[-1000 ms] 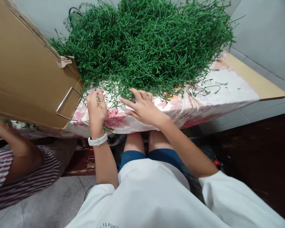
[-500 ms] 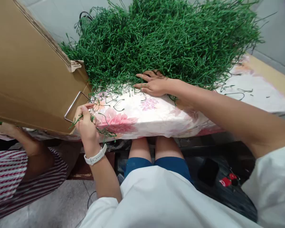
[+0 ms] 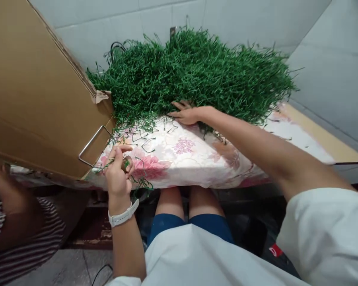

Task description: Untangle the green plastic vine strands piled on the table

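Note:
A large heap of thin green stems (image 3: 197, 75) with small knobbed ends lies tangled along the back of the table. My right hand (image 3: 186, 114) rests at the heap's front edge, palm down, with the fingers stretched toward the left. My left hand (image 3: 118, 171) is curled above the table's front edge, left of centre. Some green stems (image 3: 142, 184) stick out on both sides of its fingers. A few loose stems (image 3: 149, 145) are scattered on the floral tablecloth (image 3: 183, 159) between the hands. Whether the stems are plant or plastic, I cannot tell.
A big cardboard box (image 3: 44, 99) stands at the left, with a bent metal wire frame (image 3: 91, 145) against it. Beyond the box, another person's arm (image 3: 14, 198) and striped clothing show. A tiled wall (image 3: 113, 24) closes off the back.
The view has shifted, so the heap appears lower and more wall shows behind it. My left hand still holds its stems, and my right hand stays at the heap's front edge.

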A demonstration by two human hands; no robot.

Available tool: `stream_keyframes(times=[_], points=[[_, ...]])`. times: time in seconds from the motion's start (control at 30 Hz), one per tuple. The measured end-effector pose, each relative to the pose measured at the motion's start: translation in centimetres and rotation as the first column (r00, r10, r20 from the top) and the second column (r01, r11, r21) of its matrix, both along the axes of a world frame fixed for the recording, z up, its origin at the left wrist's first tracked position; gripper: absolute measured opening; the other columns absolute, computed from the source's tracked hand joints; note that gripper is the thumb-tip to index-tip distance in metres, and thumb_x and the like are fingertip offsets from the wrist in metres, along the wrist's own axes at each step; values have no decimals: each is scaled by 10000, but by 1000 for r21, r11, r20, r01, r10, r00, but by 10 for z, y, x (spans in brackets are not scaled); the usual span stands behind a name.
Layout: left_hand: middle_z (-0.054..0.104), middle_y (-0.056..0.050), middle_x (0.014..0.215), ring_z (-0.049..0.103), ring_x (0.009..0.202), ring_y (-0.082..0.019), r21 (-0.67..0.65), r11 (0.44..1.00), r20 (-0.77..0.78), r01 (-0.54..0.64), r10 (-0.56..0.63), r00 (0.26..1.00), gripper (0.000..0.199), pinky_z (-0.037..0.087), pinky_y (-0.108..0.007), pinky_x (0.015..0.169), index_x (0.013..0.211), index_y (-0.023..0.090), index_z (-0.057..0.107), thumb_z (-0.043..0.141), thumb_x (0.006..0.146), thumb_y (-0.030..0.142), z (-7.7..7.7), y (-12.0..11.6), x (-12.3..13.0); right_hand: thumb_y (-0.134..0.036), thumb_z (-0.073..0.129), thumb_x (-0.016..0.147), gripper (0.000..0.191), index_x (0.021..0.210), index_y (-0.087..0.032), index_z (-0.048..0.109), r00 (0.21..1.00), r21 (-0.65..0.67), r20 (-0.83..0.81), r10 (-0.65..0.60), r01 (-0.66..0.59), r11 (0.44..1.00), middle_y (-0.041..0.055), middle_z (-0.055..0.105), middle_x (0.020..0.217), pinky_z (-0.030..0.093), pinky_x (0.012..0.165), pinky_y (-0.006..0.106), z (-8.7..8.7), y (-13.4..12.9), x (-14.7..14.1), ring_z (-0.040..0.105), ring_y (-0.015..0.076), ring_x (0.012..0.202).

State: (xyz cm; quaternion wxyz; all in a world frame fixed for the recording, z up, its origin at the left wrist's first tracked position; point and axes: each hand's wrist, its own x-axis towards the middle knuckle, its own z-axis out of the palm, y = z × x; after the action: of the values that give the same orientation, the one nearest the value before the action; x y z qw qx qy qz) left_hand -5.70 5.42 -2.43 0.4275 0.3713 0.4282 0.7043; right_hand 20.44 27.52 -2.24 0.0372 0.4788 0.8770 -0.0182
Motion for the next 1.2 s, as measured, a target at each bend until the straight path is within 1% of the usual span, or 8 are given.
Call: stream_keyframes(times=[0.13,0.27,0.47,0.6,0.73,0.97,1.07,1.2], points=[[467,49,547,327,391,-21,-58,989,64,138,-134,989,442,198,-98,317,789,145,712,876,738,553,-3,-7,21,-450,550,998,677,1647,-367,377,988,-235,144,-54,87,968,19,-19,1804,244,1312,605,37,-36,-25,124,438,1641],[423,58,486,324,387,-26,-69,976,85,206,-200,976,445,197,-89,329,793,147,715,874,734,558,2,-15,36,-502,539,1011,636,1622,-355,436,999,-292,31,26,-16,956,20,291,1756,368,1283,555,77,-59,-25,348,376,1593],[428,51,493,338,384,-35,-54,970,62,237,-234,970,406,185,-101,336,810,154,710,826,794,542,13,-24,44,-640,642,942,652,1523,-353,577,954,-396,-295,-60,-66,916,42,579,1575,689,784,409,106,-60,6,728,310,1176],[472,32,577,340,404,-30,-29,964,97,264,-260,961,374,202,-109,335,776,159,690,794,840,512,15,-29,48,-695,712,876,655,1380,-278,712,834,-255,-551,36,-209,944,93,741,1333,662,646,340,102,-49,27,782,230,877],[561,1,735,334,420,-13,-22,961,155,275,-268,951,332,221,-121,336,768,162,668,713,931,448,23,-35,51,-611,728,915,534,1171,-146,785,758,-81,-651,30,-109,991,117,801,1006,579,546,256,101,-50,42,715,126,597],[604,-6,806,280,431,-24,-63,968,278,242,-215,936,382,195,-165,321,768,185,577,556,1040,453,42,-38,55,-593,619,997,456,751,-218,699,710,282,-683,170,42,958,11,627,618,385,492,267,96,-128,30,459,81,496],[634,-11,827,266,439,-40,-81,974,299,213,-180,937,407,226,-190,337,781,194,575,485,1070,466,45,-33,60,-704,608,946,569,663,-212,639,540,139,-823,175,-108,984,-9,545,536,321,463,263,64,-176,7,437,91,494],[670,-46,892,367,491,-60,-31,985,335,171,-151,930,418,322,-201,396,845,202,604,375,1104,437,43,-18,70,-840,582,856,678,676,-189,633,190,-219,-965,-179,-215,952,5,595,581,336,428,246,8,-217,-22,488,85,475]])
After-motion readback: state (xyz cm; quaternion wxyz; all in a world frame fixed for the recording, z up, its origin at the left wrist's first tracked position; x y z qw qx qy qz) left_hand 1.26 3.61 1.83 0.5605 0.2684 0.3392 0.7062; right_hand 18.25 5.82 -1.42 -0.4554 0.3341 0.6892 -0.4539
